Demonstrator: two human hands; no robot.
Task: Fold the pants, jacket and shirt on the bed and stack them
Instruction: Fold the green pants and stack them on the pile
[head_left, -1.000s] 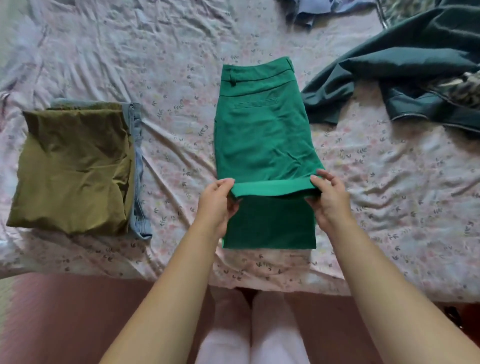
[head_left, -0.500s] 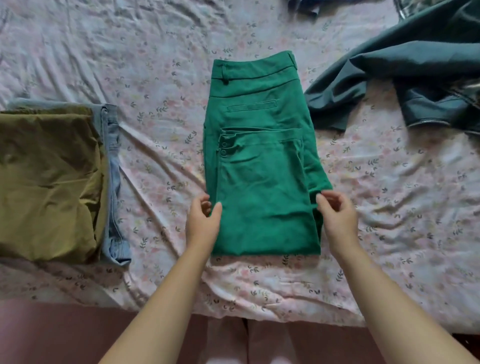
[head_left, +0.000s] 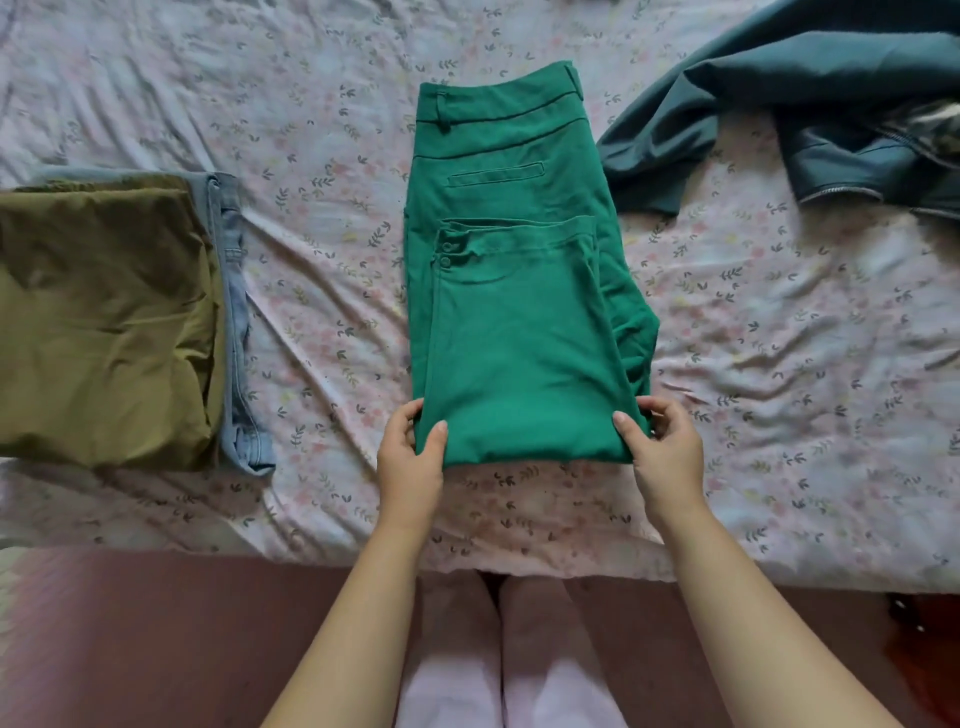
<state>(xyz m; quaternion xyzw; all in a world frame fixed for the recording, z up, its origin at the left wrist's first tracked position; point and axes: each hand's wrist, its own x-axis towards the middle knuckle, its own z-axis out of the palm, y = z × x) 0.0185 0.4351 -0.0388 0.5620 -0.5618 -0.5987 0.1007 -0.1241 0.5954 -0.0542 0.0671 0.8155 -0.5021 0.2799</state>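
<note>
I see the emerald-green woven pants (head_left: 519, 312) lying mid-bed, folded into a tall rectangle. The waistband end is on the far side, and the leg part is doubled up over the seat, two small buttons showing at its upper left edge. The near fold edge sits close to the mattress edge. The left hand (head_left: 410, 457) pinches the near-left corner, thumb on top of the cloth, fingers curled round the side edge. The right hand (head_left: 665, 452) grasps the near-right corner the same way, thumb flat on top, fingers curled at the side of the bundle. The pants rest flat on the wrinkled pale-pink floral bed sheet (head_left: 311, 130). Well apart to the left sits a folded olive-green garment (head_left: 104, 322) stacked on folded light-blue denim (head_left: 236, 312), whose edge shows along the right side. At upper right lies a dark teal jacket (head_left: 779, 104), crumpled and unfolded, its nearest edge just beside the pants' waistband. Below the bed edge: reddish-brown floor (head_left: 156, 649) and the person's legs in pale pink trousers (head_left: 498, 665).
</note>
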